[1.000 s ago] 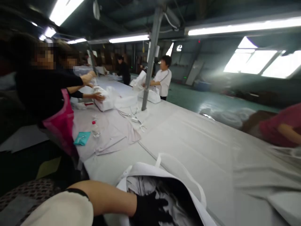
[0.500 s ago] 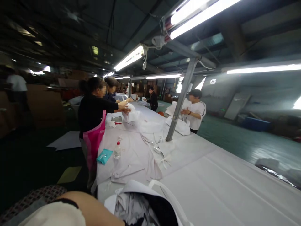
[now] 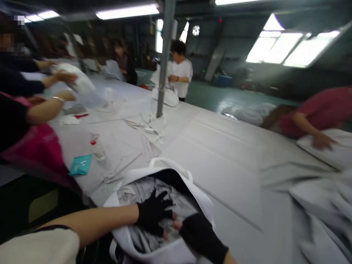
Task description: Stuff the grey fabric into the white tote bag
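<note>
At six o'clock in the view, a white handled bag [image 3: 165, 253] sits open on the pale-covered table [image 3: 233, 161], crumpled gray fabric [image 3: 181, 201] inside. The person's left hand [image 3: 154, 213], in a black fingerless glove, lies over the fabric, fingers splayed and released. The gloved right hand [image 3: 196, 231] reaches in at the bag's four o'clock; whether it pinches fabric cannot be told. A red-capped bottle [image 3: 99, 152] is toward the bag's ten o'clock.

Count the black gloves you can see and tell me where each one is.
2: one on the left hand, one on the right hand, both over the grey cloth inside the white bag. Others may be hidden.
</note>
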Demonstrator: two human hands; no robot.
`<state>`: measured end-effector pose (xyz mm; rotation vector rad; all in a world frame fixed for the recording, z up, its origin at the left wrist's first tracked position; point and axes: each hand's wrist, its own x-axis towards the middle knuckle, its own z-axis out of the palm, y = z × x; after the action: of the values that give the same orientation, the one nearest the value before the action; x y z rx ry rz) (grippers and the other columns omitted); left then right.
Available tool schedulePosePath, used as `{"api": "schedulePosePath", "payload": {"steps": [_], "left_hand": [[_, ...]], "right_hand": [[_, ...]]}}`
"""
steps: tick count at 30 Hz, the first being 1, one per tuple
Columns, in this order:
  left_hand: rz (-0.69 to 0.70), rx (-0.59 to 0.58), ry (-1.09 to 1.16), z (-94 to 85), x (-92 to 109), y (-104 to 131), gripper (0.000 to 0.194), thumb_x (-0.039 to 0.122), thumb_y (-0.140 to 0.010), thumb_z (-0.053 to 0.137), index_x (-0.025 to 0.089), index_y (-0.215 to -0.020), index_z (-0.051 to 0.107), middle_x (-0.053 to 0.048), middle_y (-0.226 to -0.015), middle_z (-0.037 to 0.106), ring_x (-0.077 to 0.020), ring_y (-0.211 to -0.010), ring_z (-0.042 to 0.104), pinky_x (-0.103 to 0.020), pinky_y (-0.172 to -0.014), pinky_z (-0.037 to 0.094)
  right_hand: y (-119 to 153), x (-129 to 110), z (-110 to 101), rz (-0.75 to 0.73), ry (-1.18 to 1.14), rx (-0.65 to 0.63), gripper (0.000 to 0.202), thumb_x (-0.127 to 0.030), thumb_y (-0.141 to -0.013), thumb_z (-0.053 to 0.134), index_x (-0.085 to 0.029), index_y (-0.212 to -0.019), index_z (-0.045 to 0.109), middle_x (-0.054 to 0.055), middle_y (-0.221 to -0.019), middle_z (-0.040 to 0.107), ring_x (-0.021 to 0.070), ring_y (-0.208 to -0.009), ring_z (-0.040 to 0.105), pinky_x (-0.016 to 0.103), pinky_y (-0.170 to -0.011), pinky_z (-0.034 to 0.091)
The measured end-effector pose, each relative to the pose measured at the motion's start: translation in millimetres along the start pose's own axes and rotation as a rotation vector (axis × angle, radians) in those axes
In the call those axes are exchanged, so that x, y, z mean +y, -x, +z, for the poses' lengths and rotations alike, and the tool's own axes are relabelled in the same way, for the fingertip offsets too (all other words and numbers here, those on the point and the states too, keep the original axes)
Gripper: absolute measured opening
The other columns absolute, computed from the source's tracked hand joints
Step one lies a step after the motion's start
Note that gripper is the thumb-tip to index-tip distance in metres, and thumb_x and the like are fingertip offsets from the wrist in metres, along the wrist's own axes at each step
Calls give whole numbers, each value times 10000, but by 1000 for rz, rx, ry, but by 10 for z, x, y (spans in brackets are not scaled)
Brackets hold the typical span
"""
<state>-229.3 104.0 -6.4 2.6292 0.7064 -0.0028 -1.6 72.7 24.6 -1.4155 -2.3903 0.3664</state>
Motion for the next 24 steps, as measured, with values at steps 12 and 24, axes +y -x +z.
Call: {"api": "schedulePosePath", "payload": {"steps": [12,24], "left_hand": [[-216,84,695,-663,488,-514,373,460,-904,494,177,-1063,677,-88,-1017,695,-244,-950,633,-407,-895,486],[-368,-415,1548,29,688,-834,667,658,-920,244,188,-1258,575,-84,-1259,617,-247,-1267,490,-421,-1146,280]], "right_hand": [[505,495,-334,140,-133,-316,477,-506,-930,437,-167,-666,644,21,-649,602,102,-627,513,218,-552,280],[560,565,-124,549,-288,-56,347,-380,-863,525,-170,-678,730,-1,-574,619,83,-568,514,214,-532,286]]}}
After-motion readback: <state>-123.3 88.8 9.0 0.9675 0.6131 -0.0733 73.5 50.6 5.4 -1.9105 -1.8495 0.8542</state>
